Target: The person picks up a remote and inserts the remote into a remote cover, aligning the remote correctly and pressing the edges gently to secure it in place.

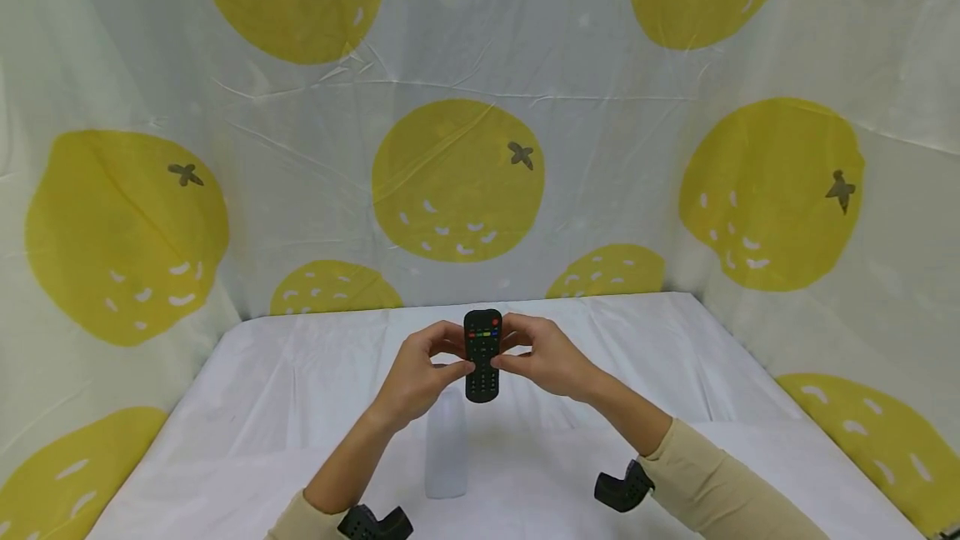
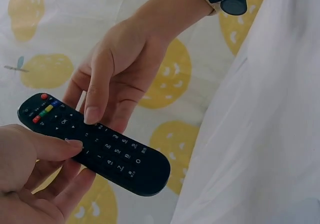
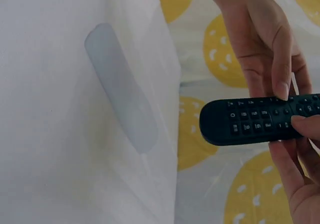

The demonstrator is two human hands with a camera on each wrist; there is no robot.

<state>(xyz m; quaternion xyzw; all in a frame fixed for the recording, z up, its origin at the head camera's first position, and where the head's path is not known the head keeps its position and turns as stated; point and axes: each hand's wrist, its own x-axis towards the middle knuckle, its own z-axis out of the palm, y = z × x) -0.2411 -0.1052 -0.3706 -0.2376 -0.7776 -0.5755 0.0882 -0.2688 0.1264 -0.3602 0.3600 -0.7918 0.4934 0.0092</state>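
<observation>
Hands [image 1: 418,372] [image 1: 553,357] pinching black remote [image 1: 483,350], white cloth [image 1: 536,473] below

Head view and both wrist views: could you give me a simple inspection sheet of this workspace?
Surface: white cloth, lightly creased.
Job's things: black remote control, held up with its buttons facing the head camera.
Clutter: one pale elongated piece lying on the cloth; exact kind unclear.
Hands: left hand and right hand pinch the remote from opposite sides.
Cables: nothing seen.
Surroundings: pale sheet printed with yellow, lemon-like fruit.
</observation>
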